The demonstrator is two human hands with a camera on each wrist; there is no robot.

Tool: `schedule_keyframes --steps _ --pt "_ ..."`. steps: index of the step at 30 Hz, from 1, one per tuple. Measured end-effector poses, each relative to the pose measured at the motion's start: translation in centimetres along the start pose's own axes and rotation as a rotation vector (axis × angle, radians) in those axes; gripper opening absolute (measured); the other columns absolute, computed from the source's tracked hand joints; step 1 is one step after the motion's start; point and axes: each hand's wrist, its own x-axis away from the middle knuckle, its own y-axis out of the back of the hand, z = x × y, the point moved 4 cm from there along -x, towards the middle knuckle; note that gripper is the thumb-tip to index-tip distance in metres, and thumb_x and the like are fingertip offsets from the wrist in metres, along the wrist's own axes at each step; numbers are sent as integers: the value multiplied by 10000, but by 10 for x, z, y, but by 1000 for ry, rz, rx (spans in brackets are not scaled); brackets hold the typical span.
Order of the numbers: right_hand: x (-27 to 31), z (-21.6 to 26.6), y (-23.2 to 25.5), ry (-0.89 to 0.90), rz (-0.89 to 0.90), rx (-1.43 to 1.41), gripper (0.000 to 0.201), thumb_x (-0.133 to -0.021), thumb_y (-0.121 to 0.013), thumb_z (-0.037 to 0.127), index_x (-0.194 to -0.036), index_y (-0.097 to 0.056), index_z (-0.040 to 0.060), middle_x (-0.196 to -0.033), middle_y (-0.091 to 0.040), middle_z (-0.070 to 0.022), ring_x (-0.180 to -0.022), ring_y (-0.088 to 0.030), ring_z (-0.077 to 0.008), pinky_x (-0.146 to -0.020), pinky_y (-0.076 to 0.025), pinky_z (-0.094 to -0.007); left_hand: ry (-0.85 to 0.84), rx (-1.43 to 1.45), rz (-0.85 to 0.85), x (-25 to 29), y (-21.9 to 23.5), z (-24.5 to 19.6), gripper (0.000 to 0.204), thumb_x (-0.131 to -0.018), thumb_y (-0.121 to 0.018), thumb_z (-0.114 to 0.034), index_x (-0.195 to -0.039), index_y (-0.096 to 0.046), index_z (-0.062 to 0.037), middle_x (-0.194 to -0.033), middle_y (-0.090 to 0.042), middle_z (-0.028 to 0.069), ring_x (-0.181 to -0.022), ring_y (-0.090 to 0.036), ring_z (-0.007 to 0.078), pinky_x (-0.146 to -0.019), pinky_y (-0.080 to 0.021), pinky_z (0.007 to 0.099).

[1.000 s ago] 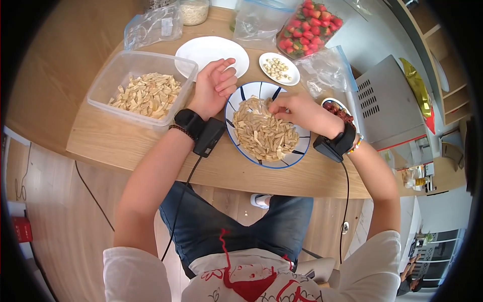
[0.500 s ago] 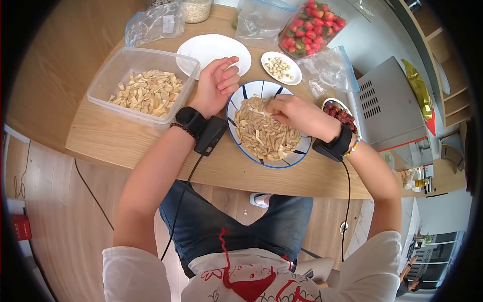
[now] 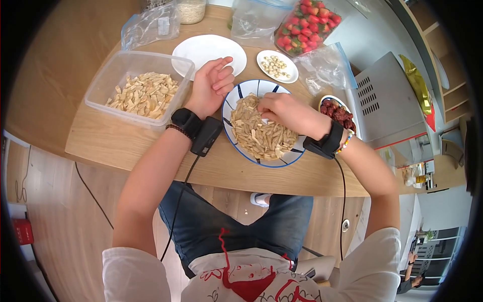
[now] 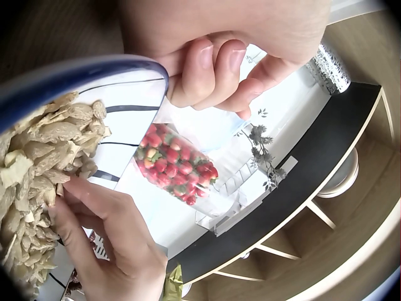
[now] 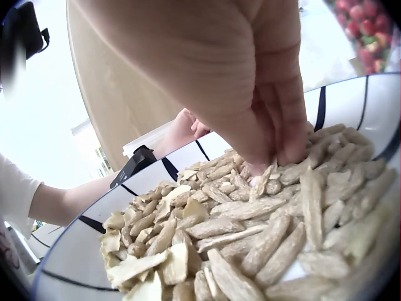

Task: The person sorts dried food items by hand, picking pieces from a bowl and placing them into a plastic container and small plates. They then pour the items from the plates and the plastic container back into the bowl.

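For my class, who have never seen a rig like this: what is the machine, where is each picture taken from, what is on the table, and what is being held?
There is no robot: a person works with two bare hands. One camera on the head looks down over everything; one on each wrist shows a close view.

On the wooden table are a blue-rimmed bowl of pale dried pieces, a plastic tub of pale slices, a white plate, a small dish of round seeds, dark red dried food and strawberries.

The left hand holds nothing. The right hand's fingertips touch the pieces; whether they grip one is unclear.
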Motion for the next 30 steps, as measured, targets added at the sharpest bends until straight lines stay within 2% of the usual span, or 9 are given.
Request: schedule_keyframes --steps 3,6,9,12,18,19,23,27,30 --pt "0 -3 -3 -36 5 77 126 -788 -601 74 -862 -535 -3 -856 -573 -157 -816 -582 -344 -706 -462 -426 2 2 -8 0 0 0 190 -924 -453 -178 -1025 -498 -23 -618 -329 -40 -455 -281 44 -407 -234 192" --pt "1 -5 -6 -68 -34 123 104 -761 -599 47 -834 -539 3 -814 -571 -143 -769 -576 -331 -682 -458 -388 3 8 -10 0 -1 0 187 -923 -453 -174 -1027 -493 -24 -619 -330 -40 -455 -282 46 -406 -234 193" --pt "1 -10 -6 -137 73 -84 103 -746 -598 42 -815 -532 2 -774 -575 -139 -718 -567 -309 -654 -451 -365 0 8 -11 1 -2 0 186 -921 -452 -171 -1028 -491 -24 -620 -333 -40 -454 -283 48 -405 -234 195" --pt "3 -7 -1 -111 74 -109 99 -733 -596 28 -802 -530 5 -711 -556 -129 -674 -548 -276 -633 -444 -336 -2 4 -24 1 -2 0 186 -919 -453 -170 -1028 -490 -24 -620 -334 -39 -454 -283 50 -405 -233 196" --pt "-8 -10 37 -218 38 -185 93 -771 -585 37 -863 -572 23 -681 -581 -54 -632 -551 -127 -612 -454 -267 -9 -5 -12 -1 -1 1 189 -920 -450 -182 -1024 -494 -30 -619 -335 -38 -452 -283 54 -406 -232 195" --pt "-16 -7 50 -199 -25 -268 84 -805 -579 76 -875 -597 33 -691 -599 -14 -633 -546 -75 -605 -460 -247 -13 -12 -9 0 -1 0 190 -920 -449 -185 -1022 -496 -31 -619 -336 -38 -452 -283 55 -406 -232 195" --pt "-71 29 87 -63 -194 -383 178 -807 -604 176 -864 -624 9 -703 -634 -78 -620 -596 -123 -577 -482 -278 -19 -25 -29 2 -4 0 144 -921 -437 -199 -863 -470 -72 -613 -331 -39 -449 -283 54 -403 -231 198" --pt "-131 79 91 143 -187 -424 289 -873 -596 279 -1029 -624 38 -817 -655 -45 -701 -596 -115 -650 -479 -260 -24 -4 -7 -1 3 0 209 -882 -479 -206 -994 -512 -32 -605 -324 -38 -455 -266 61 -410 -219 200" --pt "-149 88 88 260 -266 -285 289 -876 -586 285 -1025 -634 42 -874 -665 -71 -740 -614 -160 -677 -487 -279 -40 -65 -56 3 -3 -1 187 -916 -432 -209 -774 -445 -88 -608 -335 -40 -444 -275 50 -407 -220 195"
